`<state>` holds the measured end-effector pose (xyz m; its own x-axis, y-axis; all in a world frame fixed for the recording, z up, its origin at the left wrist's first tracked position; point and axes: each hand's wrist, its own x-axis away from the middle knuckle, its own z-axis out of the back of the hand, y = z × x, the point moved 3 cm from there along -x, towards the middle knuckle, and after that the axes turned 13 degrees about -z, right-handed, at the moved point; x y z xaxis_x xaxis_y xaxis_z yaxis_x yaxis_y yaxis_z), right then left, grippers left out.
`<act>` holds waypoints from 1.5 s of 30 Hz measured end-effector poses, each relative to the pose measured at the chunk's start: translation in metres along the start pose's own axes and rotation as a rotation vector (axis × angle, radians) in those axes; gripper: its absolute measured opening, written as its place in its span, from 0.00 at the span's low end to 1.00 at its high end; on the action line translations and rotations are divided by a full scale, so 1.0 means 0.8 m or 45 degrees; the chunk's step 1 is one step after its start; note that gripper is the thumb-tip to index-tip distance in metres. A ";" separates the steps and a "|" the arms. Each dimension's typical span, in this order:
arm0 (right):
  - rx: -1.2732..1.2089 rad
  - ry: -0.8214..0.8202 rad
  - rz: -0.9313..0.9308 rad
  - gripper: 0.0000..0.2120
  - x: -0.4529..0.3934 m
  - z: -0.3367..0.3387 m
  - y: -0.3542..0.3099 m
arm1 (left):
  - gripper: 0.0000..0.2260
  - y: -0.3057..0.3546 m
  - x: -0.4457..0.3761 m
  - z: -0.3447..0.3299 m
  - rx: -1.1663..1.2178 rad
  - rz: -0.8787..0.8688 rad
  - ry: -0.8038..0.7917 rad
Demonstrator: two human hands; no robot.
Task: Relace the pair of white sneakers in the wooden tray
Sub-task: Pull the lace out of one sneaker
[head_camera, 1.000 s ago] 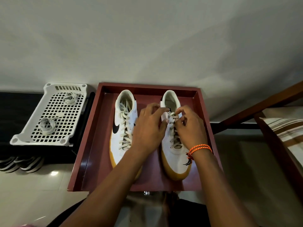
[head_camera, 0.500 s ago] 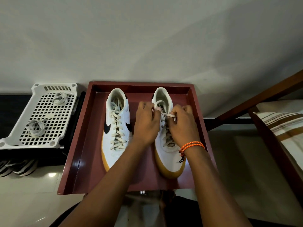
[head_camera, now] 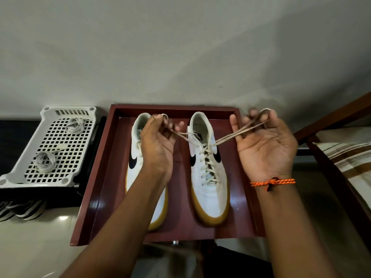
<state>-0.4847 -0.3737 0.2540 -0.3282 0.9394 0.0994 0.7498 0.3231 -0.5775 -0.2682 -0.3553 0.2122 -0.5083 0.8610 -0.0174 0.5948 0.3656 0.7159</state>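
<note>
Two white sneakers with gum soles stand side by side in the dark red wooden tray (head_camera: 104, 177). The right sneaker (head_camera: 208, 189) is laced with a cream lace (head_camera: 207, 163) up to its top eyelets. Both free ends are pulled out sideways and taut. My left hand (head_camera: 158, 145) pinches the left end above the left sneaker (head_camera: 133, 163), covering much of that shoe. My right hand (head_camera: 263, 145), palm up, holds the right end looped round its raised fingers beyond the tray's right wall.
A white perforated plastic basket (head_camera: 20, 169) with two coiled laces (head_camera: 45, 161) sits left of the tray. Striped footwear (head_camera: 22, 211) lies below it on the pale floor. A wooden bed frame with a striped mattress (head_camera: 353, 163) stands at the right. A wall rises behind.
Both hands were together at the right sneaker's top eyelets; now they have spread apart to either side, drawing the two lace ends out tight.
</note>
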 end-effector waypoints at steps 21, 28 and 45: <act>2.350 0.949 -0.013 0.11 -0.009 0.046 0.052 | 0.19 -0.031 0.014 0.019 -1.911 -0.097 -0.561; 2.362 0.682 0.421 0.06 -0.004 -0.013 0.092 | 0.07 0.035 0.002 0.030 -1.894 -0.585 -0.323; 2.122 0.220 0.191 0.18 -0.019 -0.052 0.231 | 0.05 0.073 -0.022 0.131 -1.476 0.079 -0.260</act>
<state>-0.3172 -0.3235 0.1792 -0.1676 0.9857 -0.0157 -0.6541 -0.1231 -0.7464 -0.1590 -0.3121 0.1813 -0.3267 0.9451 0.0037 -0.3600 -0.1280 0.9241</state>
